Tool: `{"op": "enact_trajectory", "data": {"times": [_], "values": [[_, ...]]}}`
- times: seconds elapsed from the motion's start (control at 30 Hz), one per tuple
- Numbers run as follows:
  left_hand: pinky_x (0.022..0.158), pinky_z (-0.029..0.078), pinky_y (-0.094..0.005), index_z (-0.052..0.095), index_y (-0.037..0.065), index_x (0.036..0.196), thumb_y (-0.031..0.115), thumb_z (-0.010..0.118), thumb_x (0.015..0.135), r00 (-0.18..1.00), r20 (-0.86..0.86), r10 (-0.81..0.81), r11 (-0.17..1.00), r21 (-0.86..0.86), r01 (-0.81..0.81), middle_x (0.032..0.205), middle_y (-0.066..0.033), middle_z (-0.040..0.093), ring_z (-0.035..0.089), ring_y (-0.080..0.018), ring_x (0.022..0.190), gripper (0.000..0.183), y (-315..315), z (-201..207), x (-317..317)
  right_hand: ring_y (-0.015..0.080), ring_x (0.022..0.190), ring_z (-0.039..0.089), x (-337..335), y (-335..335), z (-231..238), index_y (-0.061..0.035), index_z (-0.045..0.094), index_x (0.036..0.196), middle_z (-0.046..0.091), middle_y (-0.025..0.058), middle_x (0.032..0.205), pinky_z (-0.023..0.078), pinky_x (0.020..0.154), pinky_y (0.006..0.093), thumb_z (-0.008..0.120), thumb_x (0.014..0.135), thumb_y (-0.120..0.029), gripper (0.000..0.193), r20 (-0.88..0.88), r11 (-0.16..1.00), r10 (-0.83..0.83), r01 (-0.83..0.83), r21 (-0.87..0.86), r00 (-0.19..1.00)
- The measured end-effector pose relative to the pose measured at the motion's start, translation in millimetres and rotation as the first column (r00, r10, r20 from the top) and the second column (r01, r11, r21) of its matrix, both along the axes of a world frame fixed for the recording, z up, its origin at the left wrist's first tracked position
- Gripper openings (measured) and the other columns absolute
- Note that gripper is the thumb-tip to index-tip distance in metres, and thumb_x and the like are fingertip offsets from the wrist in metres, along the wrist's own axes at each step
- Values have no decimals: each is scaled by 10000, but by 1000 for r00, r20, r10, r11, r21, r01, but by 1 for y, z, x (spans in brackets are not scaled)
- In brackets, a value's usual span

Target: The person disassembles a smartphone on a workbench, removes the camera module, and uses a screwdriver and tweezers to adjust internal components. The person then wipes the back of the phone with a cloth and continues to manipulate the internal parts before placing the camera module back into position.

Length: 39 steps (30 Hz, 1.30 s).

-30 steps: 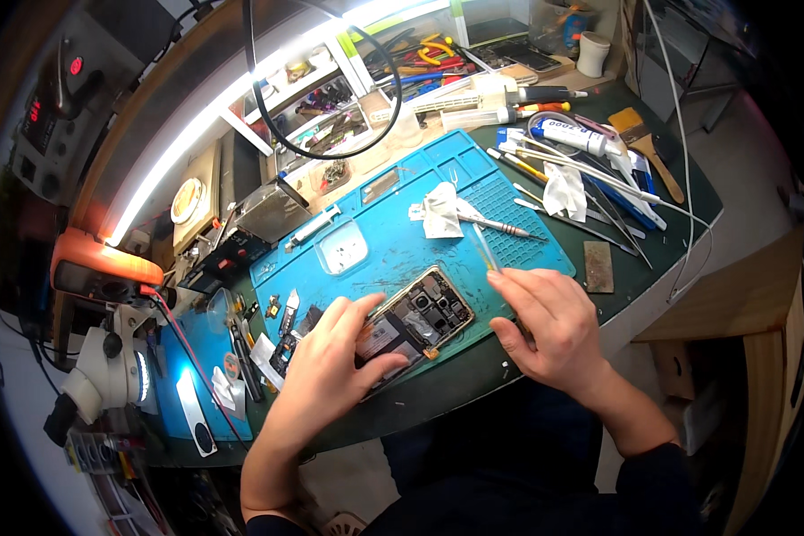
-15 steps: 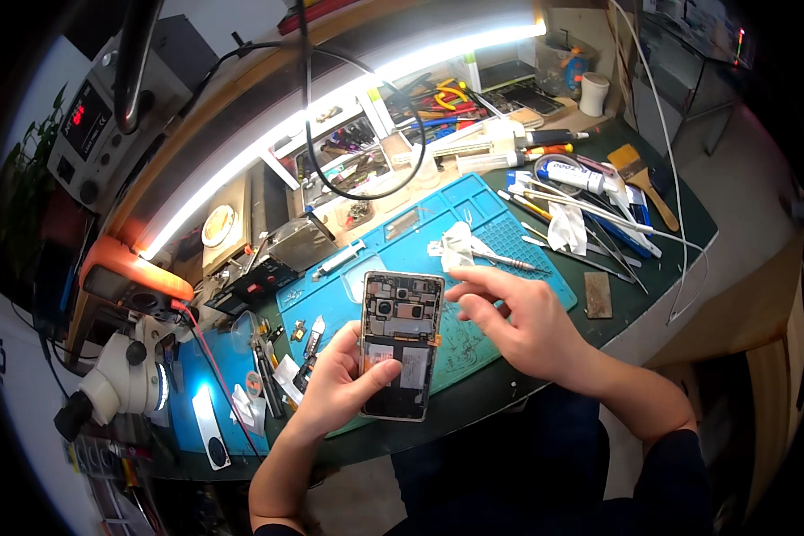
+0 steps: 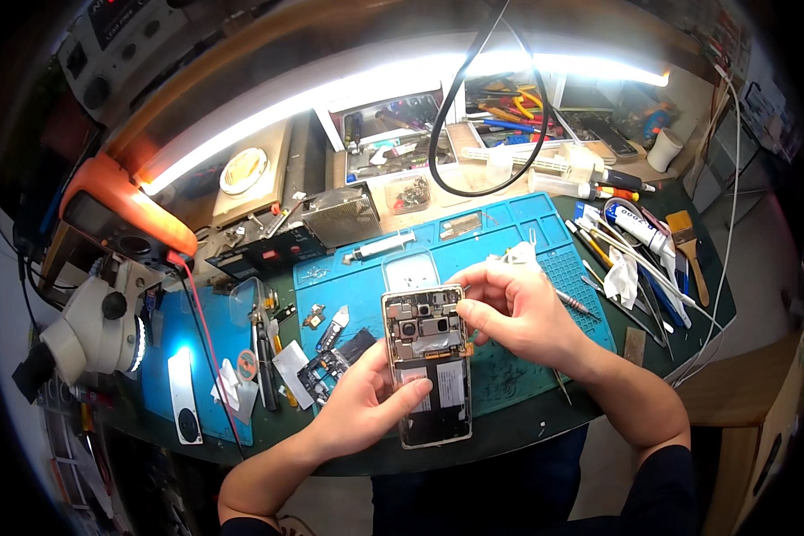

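Head view | left hand [image 3: 366, 400]: closed on opened phone [image 3: 437, 339] at left edge, thumb across its battery [image 3: 451, 389] | right hand [image 3: 527, 314]: half-curled, fingertips at upper right corner, cannot tell if gripping | phone over near edge of worktop [image 3: 509, 431]

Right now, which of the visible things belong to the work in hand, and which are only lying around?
Work in hand:
opened phone, held in the left hand, with the right hand at its upper right edge
thin pointed tool below the right hand, possibly held

Apparently just lying around:
white syringe on the blue mat
orange meter
brush with wooden handle
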<state>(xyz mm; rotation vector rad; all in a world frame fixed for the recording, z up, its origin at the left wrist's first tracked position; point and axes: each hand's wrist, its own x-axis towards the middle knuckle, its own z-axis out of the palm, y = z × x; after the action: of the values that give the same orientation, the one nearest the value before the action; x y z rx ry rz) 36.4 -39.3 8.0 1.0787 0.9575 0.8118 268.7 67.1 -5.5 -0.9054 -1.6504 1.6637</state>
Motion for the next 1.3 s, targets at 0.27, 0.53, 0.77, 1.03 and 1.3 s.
{"op": "enact_trajectory", "data": {"times": [0.27, 0.53, 0.77, 1.03, 1.3], "values": [[880, 515, -263, 356, 41, 1543, 74, 611, 1056, 999, 41, -6, 992, -127, 11, 1382, -51, 592, 601, -85, 1122, 551, -11, -8, 5, 39, 806, 654, 7, -12, 1, -3, 666, 1262, 746, 21, 903, 523, 692, 237, 674, 987, -92, 289, -21, 998, -4, 3, -57, 1000], [945, 518, -273, 338, 33, 1556, 40, 595, 1054, 999, 53, 1, 990, -138, 7, 1436, -88, 574, 597, -112, 1228, 564, -12, -9, 7, 23, 733, 611, 10, -14, 2, -25, 666, 1280, 748, 18, 883, 493, 641, 214, 687, 979, -97, 310, 25, 999, 0, -1, 32, 1000], [1017, 514, -300, 346, 15, 1541, 38, 592, 1054, 999, 35, -6, 994, -112, 10, 1426, -96, 580, 602, -133, 1247, 547, -11, -10, 7, 35, 750, 643, 10, -15, 2, -23, 669, 1270, 752, 28, 885, 518, 660, 220, 688, 976, -88, 301, 2, 998, 0, 0, 60, 1000], [929, 536, -271, 397, 10, 1509, 62, 622, 1047, 1000, 0, 7, 996, -87, -7, 1363, -82, 620, 633, -107, 1152, 517, -13, -10, 7, 33, 751, 643, 9, -16, 3, -12, 669, 1260, 742, 22, 868, 518, 663, 220, 683, 976, -79, 293, -9, 999, -1, 1, 52, 1000], [854, 543, -254, 425, 17, 1499, 80, 642, 1041, 999, -33, 5, 995, -103, -8, 1301, -58, 645, 642, -80, 1061, 511, -14, -8, 6, 18, 719, 599, 9, -14, -2, 2, 663, 1247, 722, 5, 849, 479, 625, 218, 684, 975, -77, 285, -8, 1000, 6, -5, 24, 1000]]}}
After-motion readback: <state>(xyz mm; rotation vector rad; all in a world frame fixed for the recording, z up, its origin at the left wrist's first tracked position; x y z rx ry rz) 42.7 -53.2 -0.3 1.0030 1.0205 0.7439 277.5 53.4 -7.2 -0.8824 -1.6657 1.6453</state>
